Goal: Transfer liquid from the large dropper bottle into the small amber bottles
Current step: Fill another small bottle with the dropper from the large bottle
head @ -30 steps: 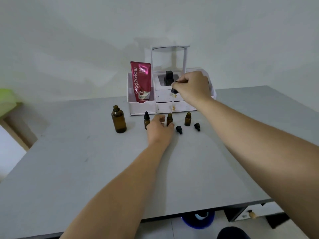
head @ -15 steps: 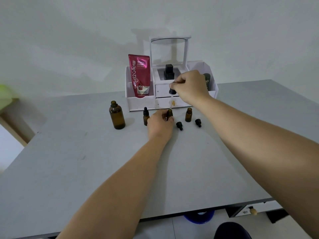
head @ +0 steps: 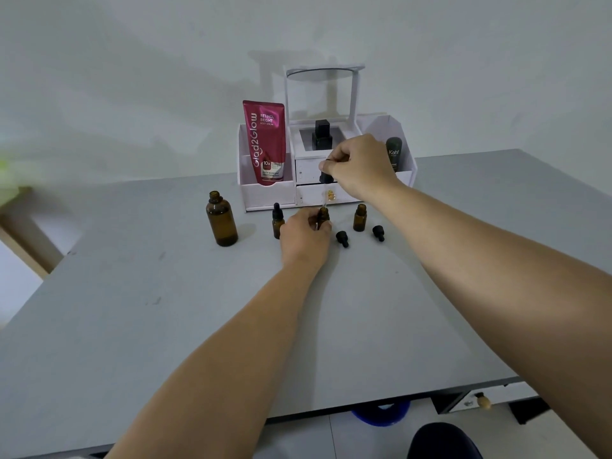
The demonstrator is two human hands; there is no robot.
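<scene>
On the grey tabletop (head: 198,326), two loose black caps (head: 342,238) lie nearest. The left hand (head: 304,236) has its fingers clamped on one of three small amber bottles (head: 323,216); the right hand (head: 359,170) pinches the dropper (head: 324,190) above it. The large amber bottle (head: 221,219) stands uncapped to the left, the white organizer (head: 268,193) behind.

There is only one view, from a wide-angle camera on the person's head. It looks forward and down over the grey surface (head: 165,326) toward the white organiser (head: 331,193) by the far wall. Both forearms stretch away from the lens, so the organiser sits far off.
</scene>
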